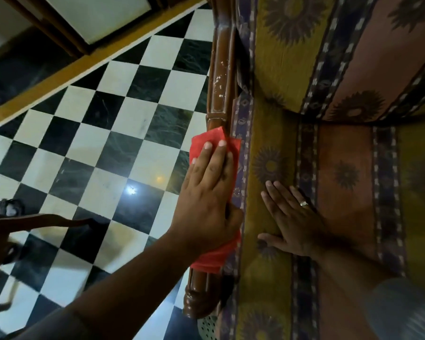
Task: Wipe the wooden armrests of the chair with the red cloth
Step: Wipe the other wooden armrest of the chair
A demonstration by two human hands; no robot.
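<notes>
A glossy brown wooden armrest (220,77) runs from the top of the view down to its rounded end near the bottom. The red cloth (207,139) is draped over its middle. My left hand (207,192) lies flat on the cloth, fingers spread, pressing it onto the armrest. White specks mark the wood just beyond the cloth. My right hand (292,220), with a ring on one finger, rests flat and open on the patterned seat cushion (341,168) to the right of the armrest.
The chair's backrest cushion (304,45) rises at the upper right. A black and white checkered floor (96,143) spreads to the left, bordered by a yellow strip. Part of another wooden chair (22,222) and a sandal (4,207) sit at the lower left.
</notes>
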